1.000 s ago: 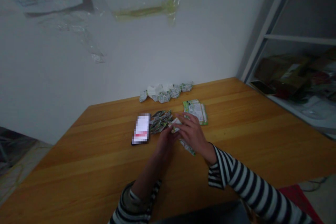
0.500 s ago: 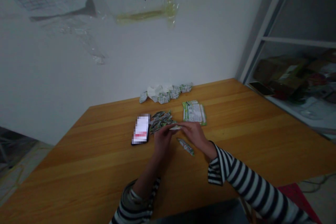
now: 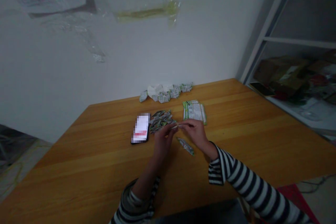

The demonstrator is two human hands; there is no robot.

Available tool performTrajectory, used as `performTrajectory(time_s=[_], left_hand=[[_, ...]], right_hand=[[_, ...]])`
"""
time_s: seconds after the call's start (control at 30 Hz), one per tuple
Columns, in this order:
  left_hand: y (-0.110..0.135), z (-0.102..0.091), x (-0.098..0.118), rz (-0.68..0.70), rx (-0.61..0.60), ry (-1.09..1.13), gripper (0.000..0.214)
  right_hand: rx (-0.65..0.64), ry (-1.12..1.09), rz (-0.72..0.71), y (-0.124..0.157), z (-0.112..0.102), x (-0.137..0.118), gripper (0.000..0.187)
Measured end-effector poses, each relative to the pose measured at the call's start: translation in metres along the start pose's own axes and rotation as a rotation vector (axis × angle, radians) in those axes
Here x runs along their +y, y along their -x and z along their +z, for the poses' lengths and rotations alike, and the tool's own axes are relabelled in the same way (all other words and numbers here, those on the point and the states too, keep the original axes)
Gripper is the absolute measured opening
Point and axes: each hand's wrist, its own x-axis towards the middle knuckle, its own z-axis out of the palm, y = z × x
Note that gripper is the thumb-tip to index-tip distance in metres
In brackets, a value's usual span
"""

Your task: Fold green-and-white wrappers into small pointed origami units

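My left hand (image 3: 162,139) and my right hand (image 3: 195,133) meet over the middle of a wooden table (image 3: 236,140). Between their fingertips they pinch a small folded paper piece (image 3: 177,125), held just above the tabletop. A narrow green-and-white folded strip (image 3: 186,146) lies on the table right below my right hand. A heap of dark green folded pieces (image 3: 160,120) sits just beyond my left hand. A lit phone (image 3: 141,132) lies to the left of that heap.
A stack of flat green-and-white wrappers (image 3: 194,111) lies beyond my right hand. A row of pale folded pieces (image 3: 165,92) sits against the white wall. A metal shelf (image 3: 294,77) with cluttered goods stands at the right. Papers hang on the wall above.
My right hand has lifted off the strip on the table, which now lies uncovered. Both hands have drawn together on the small folded piece and raised it slightly.
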Motion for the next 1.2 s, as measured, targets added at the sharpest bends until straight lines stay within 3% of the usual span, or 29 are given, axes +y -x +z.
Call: performTrajectory(time_s=[0.2, 0.37, 0.6, 0.77, 0.93, 1.1, 1.2], left_hand=[[-0.003, 0.000, -0.003, -0.115, 0.043, 0.215, 0.022], [-0.003, 0.004, -0.005, -0.243, 0.050, 0.334, 0.030], [-0.002, 0.009, -0.010, -0.311, 0.111, 0.474, 0.034], [-0.001, 0.013, -0.010, -0.339, 0.131, 0.524, 0.034], [-0.001, 0.011, -0.006, -0.274, 0.182, 0.514, 0.040], [0.000, 0.008, -0.002, -0.230, 0.111, 0.337, 0.040], [0.000, 0.007, -0.004, -0.198, 0.055, 0.249, 0.036]], right_hand=[[-0.058, -0.258, 0.217, -0.004, 0.006, 0.002, 0.015], [0.006, -0.331, 0.310, -0.002, 0.011, 0.001, 0.026], [0.093, -0.506, 0.402, 0.003, 0.018, 0.000, 0.034], [0.120, -0.509, 0.390, 0.006, 0.022, 0.002, 0.032], [0.071, -0.379, 0.282, 0.007, 0.022, 0.001, 0.026], [-0.066, -0.111, 0.100, 0.004, 0.017, -0.001, 0.029], [-0.091, -0.113, 0.143, 0.002, 0.015, 0.002, 0.028]])
